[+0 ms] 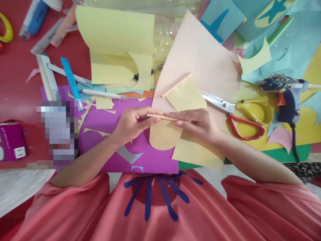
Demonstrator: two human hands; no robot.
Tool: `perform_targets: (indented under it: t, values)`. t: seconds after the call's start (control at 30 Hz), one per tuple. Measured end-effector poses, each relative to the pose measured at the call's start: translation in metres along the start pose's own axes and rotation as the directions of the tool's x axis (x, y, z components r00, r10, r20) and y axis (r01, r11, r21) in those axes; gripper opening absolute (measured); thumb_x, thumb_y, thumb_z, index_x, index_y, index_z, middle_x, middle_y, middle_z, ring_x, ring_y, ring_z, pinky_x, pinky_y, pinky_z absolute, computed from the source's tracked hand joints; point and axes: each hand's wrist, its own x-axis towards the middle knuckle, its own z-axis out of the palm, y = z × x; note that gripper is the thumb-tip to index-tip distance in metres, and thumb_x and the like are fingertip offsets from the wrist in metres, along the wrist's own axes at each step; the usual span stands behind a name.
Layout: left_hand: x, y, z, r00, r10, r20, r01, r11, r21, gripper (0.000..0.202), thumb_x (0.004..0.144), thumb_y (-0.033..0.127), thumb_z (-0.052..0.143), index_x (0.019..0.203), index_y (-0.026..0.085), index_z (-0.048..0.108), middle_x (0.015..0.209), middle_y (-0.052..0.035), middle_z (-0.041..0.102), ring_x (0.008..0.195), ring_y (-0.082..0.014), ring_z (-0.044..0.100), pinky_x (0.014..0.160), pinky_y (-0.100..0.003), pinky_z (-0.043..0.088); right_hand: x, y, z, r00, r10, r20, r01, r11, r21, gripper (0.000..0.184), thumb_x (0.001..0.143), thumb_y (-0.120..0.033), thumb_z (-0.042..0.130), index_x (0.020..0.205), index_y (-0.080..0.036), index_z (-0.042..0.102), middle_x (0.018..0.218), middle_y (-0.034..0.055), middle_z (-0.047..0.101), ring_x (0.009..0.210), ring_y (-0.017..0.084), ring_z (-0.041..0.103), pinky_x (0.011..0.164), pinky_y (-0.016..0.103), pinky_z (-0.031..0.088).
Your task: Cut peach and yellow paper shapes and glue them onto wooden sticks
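Between both hands is a thin, peach rolled paper stick (163, 117), lying nearly level. My left hand (136, 122) pinches its left part between thumb and fingers. My right hand (197, 122) grips the right part the same way, hiding that end. Just above them, a second peach paper roll (176, 85) rests on a large peach paper sheet (200, 50). Pale yellow paper pieces (164, 135) lie beneath the hands. To the right of my right hand are scissors (228, 107) with one red and one yellow handle, their blades partly over the peach sheet.
A glue gun (288, 97) with its cord lies at the right. Yellow sheets (120, 33) are at the back, with several pens and markers (71, 80) at the left. Paper scraps cover a purple sheet (100, 154). A purple case (12, 142) sits at the far left.
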Motion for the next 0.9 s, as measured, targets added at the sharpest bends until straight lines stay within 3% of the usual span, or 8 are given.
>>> perform_targets:
  t: [0.33,0.53,0.9]
  values:
    - [0.000,0.004,0.000,1.000,-0.021,-0.017,0.022,1.000,0.005,0.043,0.078,0.061,0.066,0.088,0.020,0.078,0.082,-0.0039,0.078,0.076,-0.0158,0.071,0.066,-0.022,0.055,-0.001,0.003,0.001,0.999,-0.050,-0.007,0.050,0.997,-0.061,0.031,0.097,-0.029,0.052,0.120,-0.019,0.069,0.088,0.0046,0.080,0.070,0.010,0.073,0.061,0.018,0.057]
    - [0.000,0.002,0.000,1.000,-0.012,-0.010,0.012,1.000,-0.018,0.043,0.077,0.061,0.068,0.088,0.021,0.078,0.084,-0.0036,0.078,0.078,-0.0158,0.071,0.067,-0.021,0.056,-0.001,0.006,0.001,0.998,-0.061,0.005,0.061,0.998,0.030,0.030,0.096,-0.028,0.053,0.123,-0.024,0.068,0.105,0.0043,0.078,0.087,0.011,0.075,0.072,0.020,0.060]
    - [0.000,0.003,0.000,0.997,0.018,-0.078,-0.017,1.000,0.020,0.041,0.079,0.060,0.066,0.086,0.021,0.077,0.077,-0.0032,0.076,0.074,-0.0153,0.070,0.064,-0.022,0.054,0.000,0.010,0.000,0.993,-0.116,0.026,0.113,0.988,0.105,0.045,0.091,-0.031,0.062,0.136,-0.029,0.058,0.114,0.0068,0.072,0.104,0.015,0.068,0.088,0.027,0.056]
